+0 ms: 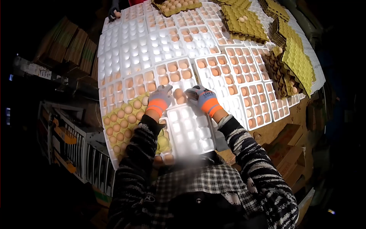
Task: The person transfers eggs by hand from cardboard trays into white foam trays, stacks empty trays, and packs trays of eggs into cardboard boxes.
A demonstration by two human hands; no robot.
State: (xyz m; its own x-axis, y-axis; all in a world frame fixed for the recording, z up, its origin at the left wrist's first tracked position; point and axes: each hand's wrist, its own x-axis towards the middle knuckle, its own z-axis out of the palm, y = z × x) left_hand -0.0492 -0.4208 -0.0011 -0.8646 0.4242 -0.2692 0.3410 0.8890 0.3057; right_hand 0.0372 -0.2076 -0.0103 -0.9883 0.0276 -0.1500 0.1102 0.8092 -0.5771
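My left hand (160, 100), in a grey glove with an orange cuff, is over a white foam egg tray (190, 131) in front of me. My right hand (206, 100), gloved alike, faces it from the other side. Between them brown eggs (179, 95) sit in the tray, close to the fingertips of both hands. The fingers of both hands are bent but apart, and I see no egg held in either. Left of my left forearm, a yellow pulp tray (124, 120) carries rows of eggs, partly covered by the sleeve.
White foam trays (135, 53), some filled with eggs, cover the table. Stacked yellow pulp trays (244, 26) stand at the back right. Another person's dark-gloved hand (113, 14) holds an egg at the far left. Cardboard boxes (288, 152) stand right, a metal rack (89, 149) left.
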